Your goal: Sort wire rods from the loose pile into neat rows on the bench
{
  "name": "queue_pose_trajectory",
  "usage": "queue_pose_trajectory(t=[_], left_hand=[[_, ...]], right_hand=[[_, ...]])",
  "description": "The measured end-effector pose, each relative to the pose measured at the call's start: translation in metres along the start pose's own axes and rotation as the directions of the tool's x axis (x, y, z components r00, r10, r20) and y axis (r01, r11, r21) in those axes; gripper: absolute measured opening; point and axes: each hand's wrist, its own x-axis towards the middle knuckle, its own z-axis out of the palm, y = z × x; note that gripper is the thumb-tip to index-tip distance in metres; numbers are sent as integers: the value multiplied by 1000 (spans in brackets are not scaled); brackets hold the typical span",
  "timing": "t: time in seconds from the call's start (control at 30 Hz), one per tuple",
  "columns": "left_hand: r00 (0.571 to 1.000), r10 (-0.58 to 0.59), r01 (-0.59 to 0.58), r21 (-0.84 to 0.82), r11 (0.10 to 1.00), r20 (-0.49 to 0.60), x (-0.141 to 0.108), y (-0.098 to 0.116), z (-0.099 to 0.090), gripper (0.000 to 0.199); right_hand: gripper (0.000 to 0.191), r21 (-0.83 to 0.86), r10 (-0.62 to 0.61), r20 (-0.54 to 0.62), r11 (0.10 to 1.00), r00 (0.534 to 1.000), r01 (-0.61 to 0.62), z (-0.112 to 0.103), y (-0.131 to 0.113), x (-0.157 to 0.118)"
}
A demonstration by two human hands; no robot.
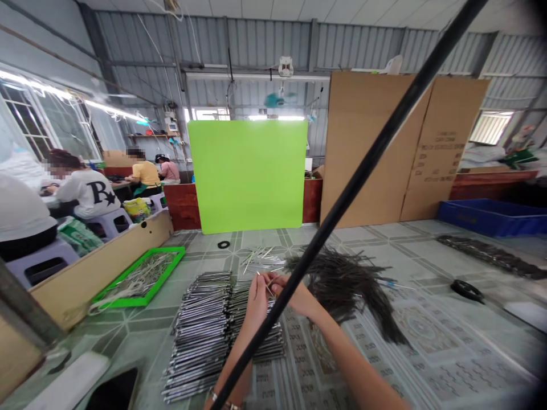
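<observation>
Fingertips meet as the left hand (257,302) and right hand (298,299) pinch a thin metal pin (267,286) between them, its long axis running from 11 to 5 o'clock; which hand grips it harder cannot be told. From the hands, a stack of metal rods (213,336) lies at 7 o'clock, nearer the left hand, and a tangled bundle of dark wires (346,290) lies at 3 o'clock, nearer the right hand.
</observation>
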Motion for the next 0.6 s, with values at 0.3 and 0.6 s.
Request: queue_pose_trajectory(t=[0.3, 0.6], left_hand=[[998, -3, -15, -306, 952, -59, 8, 13, -12, 52], [990, -104, 57, -393, 918, -99, 13, 9, -19, 50]], right_hand=[[37, -711, 355, -466, 396, 811, -582, -57, 42, -15], [25, -520, 487, -474, 518, 734, -679, -53, 56, -8]])
